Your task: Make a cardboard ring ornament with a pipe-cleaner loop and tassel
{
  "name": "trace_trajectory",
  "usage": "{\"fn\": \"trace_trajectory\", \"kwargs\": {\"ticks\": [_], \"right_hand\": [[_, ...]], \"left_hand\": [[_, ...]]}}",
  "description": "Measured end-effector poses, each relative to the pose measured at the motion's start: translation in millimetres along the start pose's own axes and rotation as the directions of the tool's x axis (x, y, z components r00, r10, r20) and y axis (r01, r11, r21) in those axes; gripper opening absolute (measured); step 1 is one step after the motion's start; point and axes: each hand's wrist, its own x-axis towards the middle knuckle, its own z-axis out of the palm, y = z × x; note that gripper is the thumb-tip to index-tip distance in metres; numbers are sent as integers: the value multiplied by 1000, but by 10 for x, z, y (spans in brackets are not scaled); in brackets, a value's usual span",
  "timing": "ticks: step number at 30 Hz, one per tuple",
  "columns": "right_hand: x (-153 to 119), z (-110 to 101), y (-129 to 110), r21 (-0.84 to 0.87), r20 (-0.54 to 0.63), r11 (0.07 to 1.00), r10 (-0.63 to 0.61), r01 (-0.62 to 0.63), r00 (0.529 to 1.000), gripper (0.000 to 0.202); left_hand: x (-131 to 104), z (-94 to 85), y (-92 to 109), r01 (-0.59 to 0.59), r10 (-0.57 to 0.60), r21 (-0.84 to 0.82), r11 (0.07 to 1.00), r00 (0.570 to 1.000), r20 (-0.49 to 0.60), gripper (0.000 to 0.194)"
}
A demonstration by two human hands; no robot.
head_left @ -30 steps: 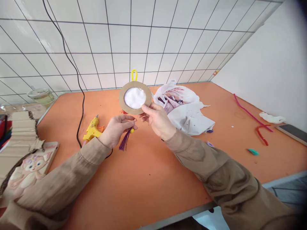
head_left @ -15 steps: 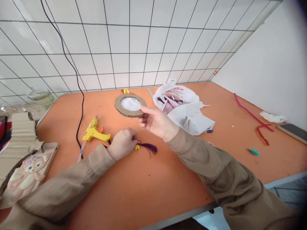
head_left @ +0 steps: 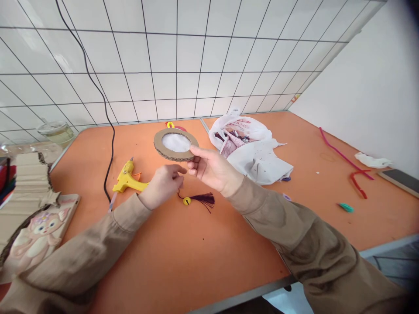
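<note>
A round cardboard ring [head_left: 160, 145] with a white filling in its middle is held up by my right hand [head_left: 212, 168], thumb on top and fingers beneath its right edge. A yellow and red bit [head_left: 170, 125] shows behind the ring's far edge. Below and left of the ring is my left hand [head_left: 163, 185], its index finger and thumb apart and nothing visible between them. Just under that hand's fingertips, a dark purple tassel [head_left: 203, 199] with a yellow bell [head_left: 187, 201] and a thin dark loop lies on the orange table [head_left: 196, 270].
A yellow glue gun [head_left: 127, 178] lies left of my left hand, near a black cable [head_left: 113, 144]. Torn cardboard [head_left: 31, 183] and a cartoon-figure board [head_left: 46, 231] sit at left. Behind my right hand is a white plastic bag [head_left: 262, 159]; pipe cleaners [head_left: 343, 157] lie at right.
My left hand has lifted slightly up and left, its fingers off the tassel's loop. The tassel stays on the table, its strands more spread. The ring has shifted slightly left.
</note>
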Motion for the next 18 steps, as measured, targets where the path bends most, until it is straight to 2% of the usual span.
{"fn": "trace_trajectory", "kwargs": {"ticks": [2,4,6,8,10,14,16,18], "right_hand": [[8,0,1,9,-15,1000,-7,7,1000,11],[18,0,3,17,-37,1000,-3,4,999,9],[24,-1,9,8,-53,1000,-10,10,999,10],[24,-5,17,-37,-48,999,-42,40,998,14],[20,-11,24,-117,-18,988,-107,104,994,19],[13,-22,19,-226,-1,949,-228,222,974,34],[13,-28,6,-237,-13,940,-255,244,967,44],[9,-32,-10,-242,8,929,-286,279,958,48]], "left_hand": [[-3,-46,73,13,-53,-255,967,988,-147,6],[-12,-96,149,-29,-118,-493,870,957,-265,12],[-22,-144,211,-35,-209,-664,746,936,-284,24],[-33,-179,251,-39,-246,-742,669,931,-271,38],[-47,-196,269,-62,-217,-731,680,934,-282,51],[-77,-210,267,-211,-7,-481,851,912,-411,62],[-84,-223,262,-279,140,-321,905,908,-396,58],[-81,-238,260,-320,238,-244,916,919,-314,43]]}}
